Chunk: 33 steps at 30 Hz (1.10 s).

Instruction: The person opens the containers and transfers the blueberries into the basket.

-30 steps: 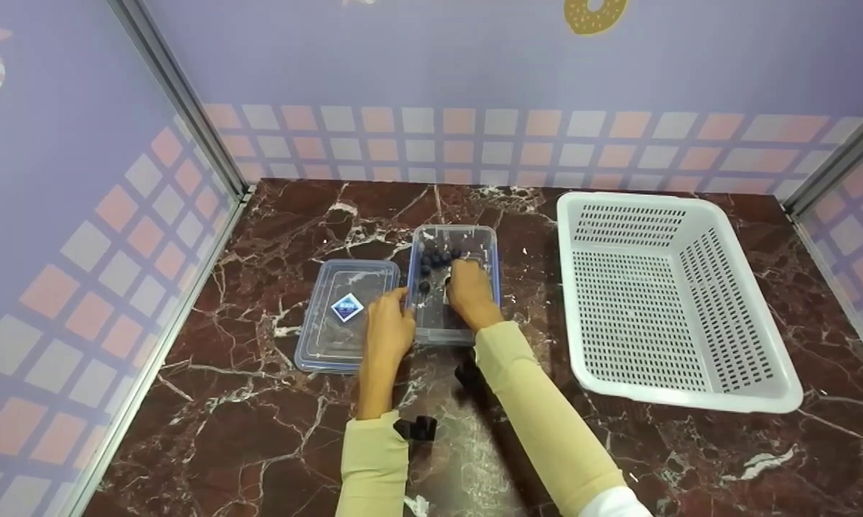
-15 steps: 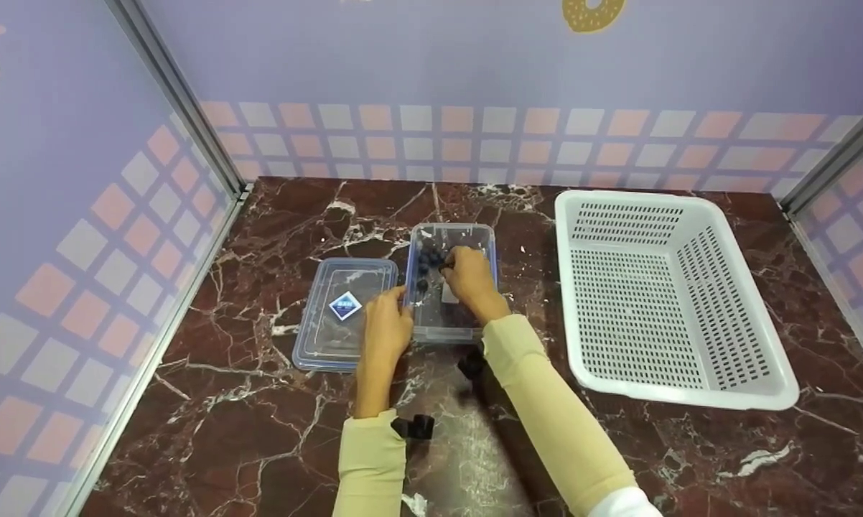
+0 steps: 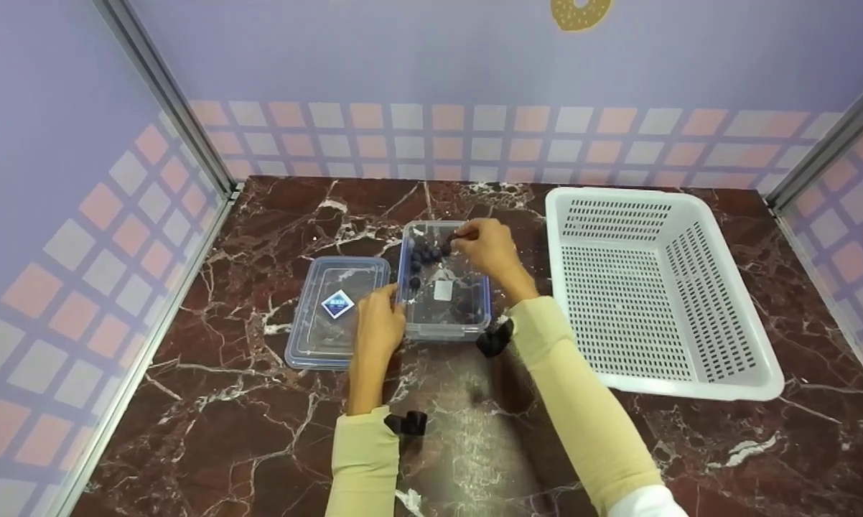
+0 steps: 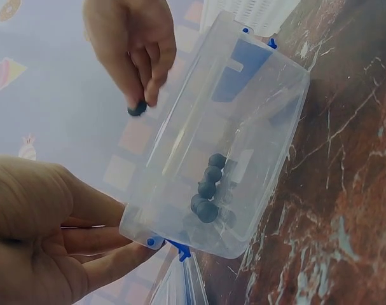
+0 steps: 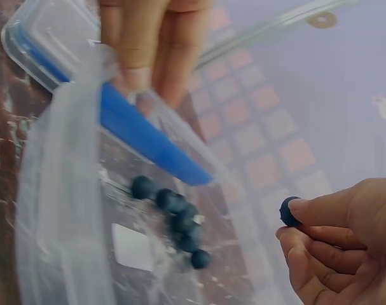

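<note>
Blueberry point(image 5: 289, 211) hangs pinched in the right hand point(image 3: 490, 250), above a clear box point(image 3: 442, 331) that the left hand point(image 3: 379, 323) grips, seemingly to steady it. More berries point(image 4: 207, 211) lie inside; beside the left hand is the lid point(image 3: 313, 330), right of the right hand a basket point(image 3: 690, 390).

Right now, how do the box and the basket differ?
The box is smaller than the basket. The box is clear with solid walls; the basket is white and full of holes. The box holds dark berries; the basket shows none. Both are roughly rectangular and open-topped.
</note>
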### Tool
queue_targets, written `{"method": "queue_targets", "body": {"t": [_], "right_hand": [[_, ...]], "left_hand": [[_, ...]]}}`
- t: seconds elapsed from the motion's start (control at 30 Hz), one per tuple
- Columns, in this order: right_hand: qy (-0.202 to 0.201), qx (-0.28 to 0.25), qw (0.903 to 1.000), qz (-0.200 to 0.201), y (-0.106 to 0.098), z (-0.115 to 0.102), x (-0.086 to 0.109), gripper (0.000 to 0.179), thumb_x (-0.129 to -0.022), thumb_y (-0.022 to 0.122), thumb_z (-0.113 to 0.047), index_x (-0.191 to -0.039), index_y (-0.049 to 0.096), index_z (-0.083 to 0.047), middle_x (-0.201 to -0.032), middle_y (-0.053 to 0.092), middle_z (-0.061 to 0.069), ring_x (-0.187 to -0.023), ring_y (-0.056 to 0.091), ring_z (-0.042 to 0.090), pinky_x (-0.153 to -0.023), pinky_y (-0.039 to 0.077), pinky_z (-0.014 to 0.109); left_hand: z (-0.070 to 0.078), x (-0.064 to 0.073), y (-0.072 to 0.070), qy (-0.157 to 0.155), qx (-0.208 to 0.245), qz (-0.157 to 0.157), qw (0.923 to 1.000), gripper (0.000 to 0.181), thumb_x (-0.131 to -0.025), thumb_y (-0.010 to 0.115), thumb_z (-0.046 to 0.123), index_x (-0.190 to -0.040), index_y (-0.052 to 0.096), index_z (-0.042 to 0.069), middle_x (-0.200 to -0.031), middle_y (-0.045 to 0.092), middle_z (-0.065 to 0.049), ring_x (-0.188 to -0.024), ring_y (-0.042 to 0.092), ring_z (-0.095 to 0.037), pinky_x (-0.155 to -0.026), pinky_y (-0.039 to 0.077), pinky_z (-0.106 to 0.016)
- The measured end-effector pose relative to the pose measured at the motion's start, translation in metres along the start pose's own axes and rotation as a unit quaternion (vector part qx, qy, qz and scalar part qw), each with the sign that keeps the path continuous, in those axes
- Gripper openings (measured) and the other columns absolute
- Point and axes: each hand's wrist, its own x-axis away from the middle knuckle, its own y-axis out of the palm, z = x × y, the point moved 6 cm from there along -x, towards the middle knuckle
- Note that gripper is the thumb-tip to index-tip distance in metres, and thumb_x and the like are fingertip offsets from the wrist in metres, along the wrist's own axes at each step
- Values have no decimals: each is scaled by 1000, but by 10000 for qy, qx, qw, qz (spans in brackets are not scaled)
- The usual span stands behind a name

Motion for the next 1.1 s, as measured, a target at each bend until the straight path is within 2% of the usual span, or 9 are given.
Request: {"method": "queue_targets", "body": {"t": [0.13,0.27,0.47,0.57,0.77,0.87,1.0,1.1], "right_hand": [[116,-167,9998,-31,-18,3,0,26,-86,69,-15,-108,69,-1,-103,71,14,-87,68,24,-77,56,33],[118,-113,9998,91,-38,6,-1,26,-86,68,-16,-108,69,-3,-106,70,14,-92,66,25,-83,54,33],[308,-462,9981,276,-67,20,0,30,-87,67,-14,-113,67,0,-114,67,17,-99,63,27,-89,51,36],[396,-457,9974,403,-82,29,1,30,-87,67,-15,-113,67,-1,-114,68,17,-97,62,25,-89,51,35],[538,-473,9958,564,-103,52,2,31,-88,67,-18,-113,67,0,-110,68,19,-77,61,7,-74,50,22],[613,-681,9936,665,-111,62,2,31,-88,67,-17,-113,67,2,-107,69,18,-71,59,2,-68,49,17],[645,-1137,9875,880,-123,76,5,28,-86,69,-14,-108,69,2,-91,70,8,-67,59,4,-61,48,16],[710,-1211,9848,1021,-131,87,7,28,-85,71,-16,-107,70,1,-85,69,1,-69,61,7,-60,46,17]], "left_hand": [[-1,0,0,19,-69,41,10000,34,-84,64,-1,-118,64,-4,-115,67,-21,-108,63,-36,-94,49,-45],[0,0,-1,23,-89,44,9999,34,-84,63,-1,-118,64,-4,-116,66,-21,-110,62,-37,-96,49,-45],[1,0,-2,79,-136,75,9998,34,-83,61,-3,-117,65,-4,-116,66,-22,-110,62,-38,-96,48,-45],[2,0,-1,113,-128,51,9998,34,-83,61,-4,-116,64,-5,-115,66,-22,-109,62,-38,-94,49,-45],[2,1,-1,39,-93,-14,9999,34,-84,62,-2,-117,64,-5,-115,66,-22,-109,62,-38,-95,48,-45],[1,1,-2,-10,-82,-20,10000,34,-84,63,-1,-118,64,-4,-116,66,-22,-110,61,-38,-96,47,-45],[1,0,-2,-15,-49,-33,10000,34,-84,63,-1,-119,64,-4,-116,66,-22,-109,61,-37,-95,48,-46],[1,0,-1,-33,-38,-50,10000,34,-84,62,-1,-119,64,-3,-117,66,-22,-112,61,-38,-97,47,-46]]}}
